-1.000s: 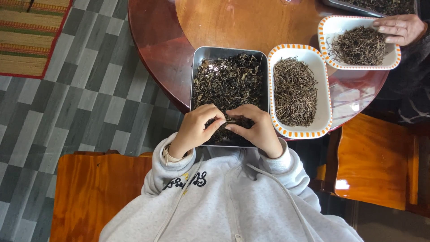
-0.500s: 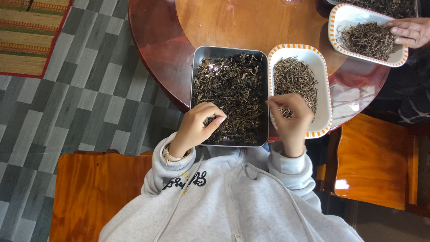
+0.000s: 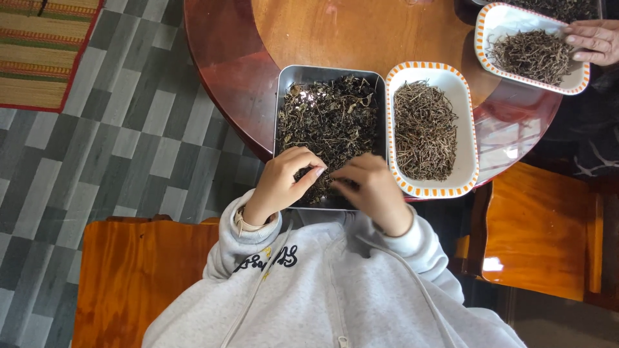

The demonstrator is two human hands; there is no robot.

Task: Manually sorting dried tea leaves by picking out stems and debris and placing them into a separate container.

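In the head view, a person in a grey sweatshirt (image 3: 322, 290) sits at a round wooden desk (image 3: 348, 32) that fills the upper middle of the frame. Both hands work at the near, lower edge of a metal tray (image 3: 287, 77) full of dark dried leaves and stems (image 3: 329, 119), which sits at the centre of the frame. The left hand (image 3: 280, 183) lies over the lower left part of the tray, its fingers curled and drawn together toward the thumb, the tips down among the dried leaves; whether a piece is pinched between them cannot be told. The right hand (image 3: 371, 190) lies just beside it over the lower right part of the tray, fingers bent inward and pressed close, the fingertips meeting the left hand's tips; what it holds is hidden. Just right of the tray, touching it, stands a white dish with an orange-striped rim (image 3: 464, 109) holding a pile of thin brown stems (image 3: 424, 129). At the upper right of the frame a second such dish (image 3: 496, 22) holds more stems, and another person's hand (image 3: 590, 42) rests on its right rim. A grey tiled floor (image 3: 129, 129) fills the left of the frame, with a woven mat (image 3: 39, 51) at the upper left, and an orange wooden chair (image 3: 541, 232) stands at the lower right.
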